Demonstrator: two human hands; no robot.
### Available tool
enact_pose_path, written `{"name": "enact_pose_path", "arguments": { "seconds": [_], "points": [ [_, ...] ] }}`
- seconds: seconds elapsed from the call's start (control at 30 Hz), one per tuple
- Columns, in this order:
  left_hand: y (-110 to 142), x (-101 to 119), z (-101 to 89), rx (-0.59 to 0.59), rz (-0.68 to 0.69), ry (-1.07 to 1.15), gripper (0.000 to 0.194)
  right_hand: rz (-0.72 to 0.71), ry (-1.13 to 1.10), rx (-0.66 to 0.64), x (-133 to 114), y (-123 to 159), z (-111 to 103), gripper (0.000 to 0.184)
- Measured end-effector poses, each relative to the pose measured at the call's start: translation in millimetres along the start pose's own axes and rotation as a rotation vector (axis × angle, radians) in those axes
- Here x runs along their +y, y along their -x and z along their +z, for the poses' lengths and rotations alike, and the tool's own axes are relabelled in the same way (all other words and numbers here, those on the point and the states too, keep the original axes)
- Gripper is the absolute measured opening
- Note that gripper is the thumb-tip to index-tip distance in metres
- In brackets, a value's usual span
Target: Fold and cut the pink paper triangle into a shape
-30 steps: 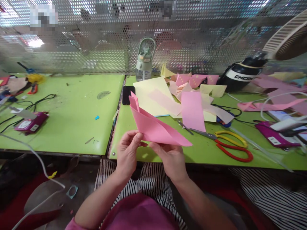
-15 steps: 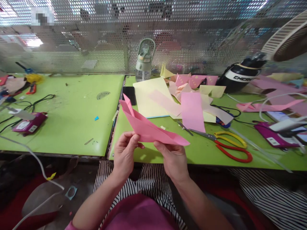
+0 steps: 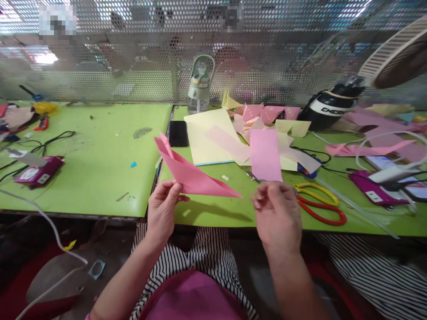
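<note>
My left hand [image 3: 163, 209] pinches the lower edge of a folded pink paper [image 3: 191, 175], a long pointed shape held above the front edge of the green table [image 3: 213, 211]. The paper's tip points right. My right hand [image 3: 278, 213] hangs apart from it, to the right, fingers loosely curled and a little blurred, with nothing in them that I can see. It hovers just left of the yellow and red scissors [image 3: 318, 202]. A flat pink sheet [image 3: 265, 155] and a yellow sheet [image 3: 207, 135] lie behind on the table.
A black phone [image 3: 179, 133] and a pale green water bottle [image 3: 199, 84] stand behind the paper. Paper scraps [image 3: 267, 115], a black helmet [image 3: 330, 109], cables and a purple device [image 3: 378, 191] crowd the right. On the left table lie another purple device [image 3: 38, 171] and cords.
My right hand let go of the folded pink paper and moved right toward the scissors. My left hand shifted the paper left and slightly down.
</note>
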State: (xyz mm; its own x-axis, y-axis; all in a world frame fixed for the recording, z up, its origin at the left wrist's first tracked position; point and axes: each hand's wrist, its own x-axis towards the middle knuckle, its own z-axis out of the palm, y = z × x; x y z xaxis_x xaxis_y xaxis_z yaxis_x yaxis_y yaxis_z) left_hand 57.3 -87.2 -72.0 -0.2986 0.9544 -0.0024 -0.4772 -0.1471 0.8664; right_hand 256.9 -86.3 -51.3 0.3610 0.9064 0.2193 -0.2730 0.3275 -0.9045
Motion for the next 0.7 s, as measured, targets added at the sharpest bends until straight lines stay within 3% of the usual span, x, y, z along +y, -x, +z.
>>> {"name": "enact_pose_path", "arguments": {
  "seconds": [0.13,0.27,0.37,0.47,0.57,0.7],
  "points": [
    [0,-4,-1.8,-0.147,-0.049,-0.051,0.021,0.142,0.282,-0.362,-6,1,3,0.03],
    [2,-3,-2.2,-0.282,-0.1,-0.06,0.026,0.223,0.366,-0.543,-9,4,12,0.026],
    [1,1,-4.2,-0.361,-0.177,-0.015,0.04,0.194,0.439,-0.536,-8,7,14,0.022],
    [-3,7,-8.0,-0.418,-0.365,0.053,0.053,0.081,0.569,-0.442,-7,9,12,0.016],
    [-8,11,-12.1,-0.459,-0.574,-0.006,0.052,0.012,0.634,-0.398,-8,10,10,0.015],
    [-12,13,-13.6,-0.513,-0.635,-0.109,0.044,0.069,0.618,-0.401,-7,7,8,0.018]
  ]
}}
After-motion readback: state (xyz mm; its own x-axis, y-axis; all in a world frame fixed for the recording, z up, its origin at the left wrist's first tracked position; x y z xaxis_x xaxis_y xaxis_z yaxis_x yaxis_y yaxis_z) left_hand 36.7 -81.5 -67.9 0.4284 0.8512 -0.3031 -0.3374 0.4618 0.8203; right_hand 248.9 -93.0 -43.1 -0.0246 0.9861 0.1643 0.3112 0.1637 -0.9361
